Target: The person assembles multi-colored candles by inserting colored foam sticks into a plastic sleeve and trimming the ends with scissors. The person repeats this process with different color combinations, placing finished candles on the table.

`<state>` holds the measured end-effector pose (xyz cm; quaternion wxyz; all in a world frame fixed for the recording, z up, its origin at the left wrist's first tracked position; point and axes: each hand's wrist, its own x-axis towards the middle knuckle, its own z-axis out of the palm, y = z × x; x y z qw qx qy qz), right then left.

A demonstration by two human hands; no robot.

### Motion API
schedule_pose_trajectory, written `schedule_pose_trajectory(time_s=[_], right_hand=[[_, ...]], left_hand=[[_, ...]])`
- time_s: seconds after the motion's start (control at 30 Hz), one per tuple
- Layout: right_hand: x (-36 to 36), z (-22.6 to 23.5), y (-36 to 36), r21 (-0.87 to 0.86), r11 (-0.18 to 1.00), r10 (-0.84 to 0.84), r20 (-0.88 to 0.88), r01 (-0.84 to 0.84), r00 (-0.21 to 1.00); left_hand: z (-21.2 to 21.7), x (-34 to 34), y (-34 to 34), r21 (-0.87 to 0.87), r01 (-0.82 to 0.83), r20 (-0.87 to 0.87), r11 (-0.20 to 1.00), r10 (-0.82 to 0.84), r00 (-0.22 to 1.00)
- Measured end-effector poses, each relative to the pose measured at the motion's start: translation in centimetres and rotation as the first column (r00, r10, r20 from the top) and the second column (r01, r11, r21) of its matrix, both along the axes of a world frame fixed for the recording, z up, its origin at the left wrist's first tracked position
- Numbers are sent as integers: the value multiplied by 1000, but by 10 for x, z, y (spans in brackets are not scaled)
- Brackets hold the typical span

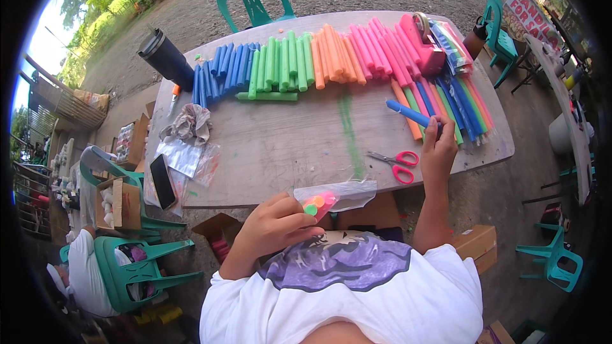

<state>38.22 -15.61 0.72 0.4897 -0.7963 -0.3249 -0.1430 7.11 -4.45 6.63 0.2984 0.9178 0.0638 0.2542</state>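
clear plastic bag [344, 192] near table edge | dark phone [162, 181] left | pink-white sign [532, 18] far right

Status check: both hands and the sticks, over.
Left hand grips clear bag of coloured sticks. Right hand holds blue stick. Scissors lie between.

Left hand [275, 224]: grips a clear plastic bag [338, 192] of coloured tubes at the table [287, 146] edge.
Right hand [438, 148]: holds a blue tube [408, 113].
Scissors [398, 162]: red-handled, just beside the right hand.
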Motion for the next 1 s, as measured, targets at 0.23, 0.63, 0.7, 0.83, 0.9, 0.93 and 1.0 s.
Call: schedule_pose_trajectory(time_s=[0.23, 0.63, 0.7, 0.83, 0.9, 0.93, 1.0], right_hand=[[-47, 28, -11, 473, 826, 454, -236, -307, 859], [-96, 58, 1, 117, 629, 741, 207, -768, 638], [-99, 59, 2, 101, 647, 741, 152, -756, 654], [-101, 61, 4, 163, 692, 722, -142, -703, 677], [-95, 49, 10, 351, 651, 756, -379, -674, 533], [-92, 42, 11, 438, 638, 762, -481, -634, 434], [-85, 32, 6, 555, 574, 792, -563, -602, 236]], left_hand=[[-1, -3, -1, -29, 28, -44, 999, -29, 999], [-4, 3, -2, 60, 35, -131, 998, -27, 991], [-5, 3, -2, 67, 30, -132, 997, -21, 991], [-15, 4, -5, -62, -55, -86, 997, 50, 995], [-17, 3, -10, -207, -167, -83, 964, 153, 985], [-16, 1, -13, -289, -241, -102, 926, 221, 970], [-15, 0, -14, -311, -298, -144, 902, 265, 954]])
